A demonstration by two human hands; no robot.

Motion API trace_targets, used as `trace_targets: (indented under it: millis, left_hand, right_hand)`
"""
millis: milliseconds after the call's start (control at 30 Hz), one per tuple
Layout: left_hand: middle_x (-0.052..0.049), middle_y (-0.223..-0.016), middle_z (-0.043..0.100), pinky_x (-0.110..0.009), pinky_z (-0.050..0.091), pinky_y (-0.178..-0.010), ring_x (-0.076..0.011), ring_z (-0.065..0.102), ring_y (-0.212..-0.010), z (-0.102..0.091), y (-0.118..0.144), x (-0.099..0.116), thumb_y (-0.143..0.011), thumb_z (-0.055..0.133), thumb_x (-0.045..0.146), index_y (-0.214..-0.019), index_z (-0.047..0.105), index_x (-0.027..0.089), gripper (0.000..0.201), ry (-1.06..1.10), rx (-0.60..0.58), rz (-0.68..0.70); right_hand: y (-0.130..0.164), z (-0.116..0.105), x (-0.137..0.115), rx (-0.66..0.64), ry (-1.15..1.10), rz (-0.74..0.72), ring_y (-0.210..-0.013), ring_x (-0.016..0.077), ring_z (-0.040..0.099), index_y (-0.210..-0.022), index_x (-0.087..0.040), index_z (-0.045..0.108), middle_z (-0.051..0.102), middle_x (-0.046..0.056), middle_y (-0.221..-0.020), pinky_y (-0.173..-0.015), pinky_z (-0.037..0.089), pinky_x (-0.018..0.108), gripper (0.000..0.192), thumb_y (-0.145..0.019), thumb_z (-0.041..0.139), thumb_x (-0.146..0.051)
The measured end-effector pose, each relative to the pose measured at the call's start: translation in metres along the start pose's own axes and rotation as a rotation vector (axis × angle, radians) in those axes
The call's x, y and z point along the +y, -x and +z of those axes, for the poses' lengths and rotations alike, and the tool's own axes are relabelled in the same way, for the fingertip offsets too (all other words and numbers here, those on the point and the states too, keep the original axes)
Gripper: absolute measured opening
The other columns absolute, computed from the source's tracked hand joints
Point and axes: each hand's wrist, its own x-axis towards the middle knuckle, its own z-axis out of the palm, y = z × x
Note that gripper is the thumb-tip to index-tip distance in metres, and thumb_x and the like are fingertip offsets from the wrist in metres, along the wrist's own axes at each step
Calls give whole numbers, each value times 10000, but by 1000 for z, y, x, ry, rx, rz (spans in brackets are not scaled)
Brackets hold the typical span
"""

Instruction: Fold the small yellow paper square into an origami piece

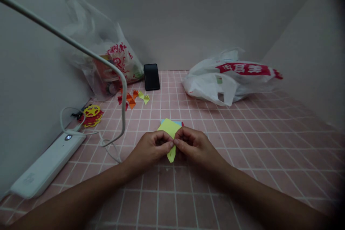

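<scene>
The left hand [151, 149] and the right hand [192, 146] are meeting at the middle of the pink tablecloth [242, 143], and both are pinching the same yellow paper [170, 128] with fingertips closed on it. The paper is sticking up at 12 o'clock from the hands, with a small point hanging at 6 o'clock. A blue sheet [176, 122] is lying just behind it. I think the person is pressing a fold now; the next move is needing a firm, even crease along the edge. At 10 o'clock are lying small folded pieces [133, 99], a phone [151, 76] and a clear bag [107, 57]; at 2 o'clock a white bag [229, 79].
</scene>
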Motion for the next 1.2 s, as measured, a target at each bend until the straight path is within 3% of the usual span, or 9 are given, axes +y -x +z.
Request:
trace_targets:
  millis: [233,367,533,800,900,1067,1200]
  left_hand:
    - [20,-658,578,-235,387,-589,-110,508,-606,-1,-1,-1,-738,649,277,-731,618,149,132,-33,-12,-19]
    - [13,-668,580,-235,404,-579,-116,511,-609,0,0,4,-757,635,286,-722,605,157,137,-38,50,18]
    - [20,-671,564,-234,406,-584,-118,515,-615,0,2,8,-757,637,295,-720,596,161,144,-4,117,76]
    - [13,-717,570,-237,429,-627,-125,532,-670,1,5,9,-787,611,242,-752,597,162,89,-105,219,197]
    - [24,-681,559,-239,427,-592,-121,528,-620,2,5,11,-786,615,287,-757,577,169,127,-20,239,157]
    - [33,-654,532,-232,404,-577,-105,493,-591,3,5,14,-753,635,332,-726,549,164,191,117,228,51]
    - [35,-660,533,-229,391,-567,-102,494,-584,4,5,12,-746,647,342,-739,545,166,203,164,201,1]
  right_hand:
    - [1,0,-2,-14,-23,43,-506,104,485,-692,-188,504,527,-24,-578,-473,362,236,215,-864,549,-309]
    - [2,1,-5,-33,-137,58,-488,98,498,-716,-184,506,550,-18,-605,-478,382,240,262,-896,508,-375]
    - [3,4,-5,-49,-149,88,-491,95,477,-719,-193,504,514,-39,-577,-470,367,228,235,-832,613,-368]
    - [5,7,-6,-66,-254,121,-475,95,488,-753,-199,480,533,-36,-619,-467,392,236,238,-830,604,-387]
    - [6,6,-7,-27,-240,37,-523,99,496,-813,-209,490,533,-36,-677,-492,394,234,182,-823,617,-339]
    - [7,5,-9,-60,4,-184,-689,133,524,-888,-210,570,576,-3,-790,-627,413,264,83,-811,603,-208]
    - [8,5,-7,-64,106,-216,-716,150,542,-876,-208,596,611,8,-791,-666,416,285,47,-831,588,-198]
